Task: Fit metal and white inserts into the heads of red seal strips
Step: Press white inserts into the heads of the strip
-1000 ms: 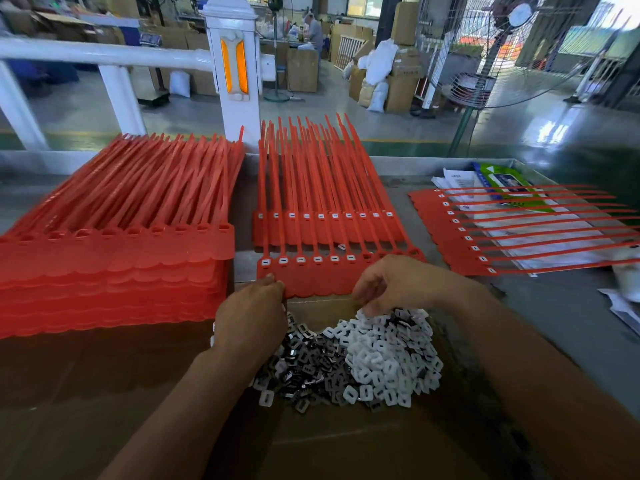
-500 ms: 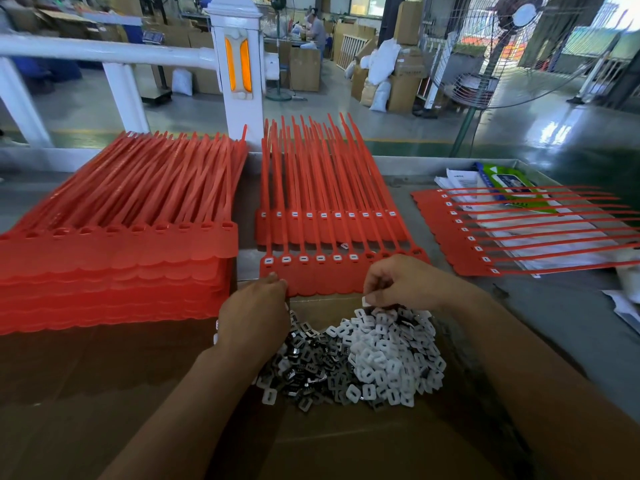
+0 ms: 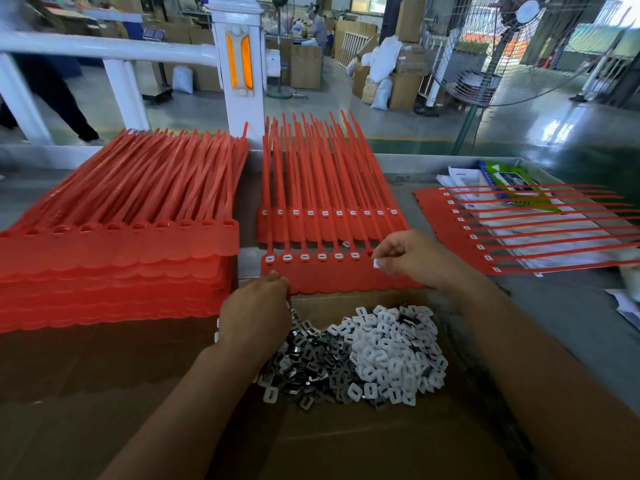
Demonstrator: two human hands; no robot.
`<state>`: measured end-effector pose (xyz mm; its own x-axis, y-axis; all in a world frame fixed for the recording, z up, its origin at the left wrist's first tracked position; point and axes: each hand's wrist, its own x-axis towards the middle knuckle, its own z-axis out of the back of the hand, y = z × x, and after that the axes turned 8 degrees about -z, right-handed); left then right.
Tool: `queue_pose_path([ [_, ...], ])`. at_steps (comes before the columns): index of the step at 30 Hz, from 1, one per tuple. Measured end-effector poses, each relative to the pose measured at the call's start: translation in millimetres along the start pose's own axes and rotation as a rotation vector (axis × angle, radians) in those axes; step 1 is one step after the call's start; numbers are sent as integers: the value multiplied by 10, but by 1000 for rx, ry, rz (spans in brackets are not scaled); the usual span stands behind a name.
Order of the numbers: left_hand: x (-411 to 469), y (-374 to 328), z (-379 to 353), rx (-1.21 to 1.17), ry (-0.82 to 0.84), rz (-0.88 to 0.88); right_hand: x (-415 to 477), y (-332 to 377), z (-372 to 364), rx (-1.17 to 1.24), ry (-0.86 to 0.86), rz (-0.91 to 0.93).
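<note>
Right hand point(image 3: 412, 258) pinches single white insert point(image 3: 376, 263) between thumb and fingertips, just above heads of front red strip sheet point(image 3: 332, 277); six heads there filled. Left hand point(image 3: 256, 311) curled, fingertips touching sheet's near edge; cannot tell whether it grasps anything. Metal inserts point(image 3: 308, 355) and white insert pile point(image 3: 391, 344) heaped on cardboard point(image 3: 346, 445). Red strip stack point(image 3: 114, 247) at left. Grey table point(image 3: 571, 306); fan point(image 3: 502, 46) beyond.

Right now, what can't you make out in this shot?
Head view:
- Whatever the left hand holds: its own back hides the fingers.
- Heads at the right end of the front red strip sheet: covered by the right hand, which pinches a white insert.
- Print on the green packet: too small.
</note>
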<state>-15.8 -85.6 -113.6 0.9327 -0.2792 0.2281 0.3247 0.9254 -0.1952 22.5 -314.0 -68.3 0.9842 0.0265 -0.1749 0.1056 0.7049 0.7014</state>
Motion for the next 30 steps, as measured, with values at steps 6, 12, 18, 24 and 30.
queue_pose_path([
  [6,5,3,0,7,4,3,243,-98,24,-22,-234,-67],
  [12,3,1,4,4,6,3,320,-62,-91,-8,-195,-72],
  [18,-6,5,9,11,-14,-4,334,-52,-123,-36,-149,-120],
  [24,-1,6,12,11,-13,-1,375,-35,-139,-40,-142,-120],
  [30,-7,9,13,1,-7,7,436,8,-139,-90,-136,-148],
])
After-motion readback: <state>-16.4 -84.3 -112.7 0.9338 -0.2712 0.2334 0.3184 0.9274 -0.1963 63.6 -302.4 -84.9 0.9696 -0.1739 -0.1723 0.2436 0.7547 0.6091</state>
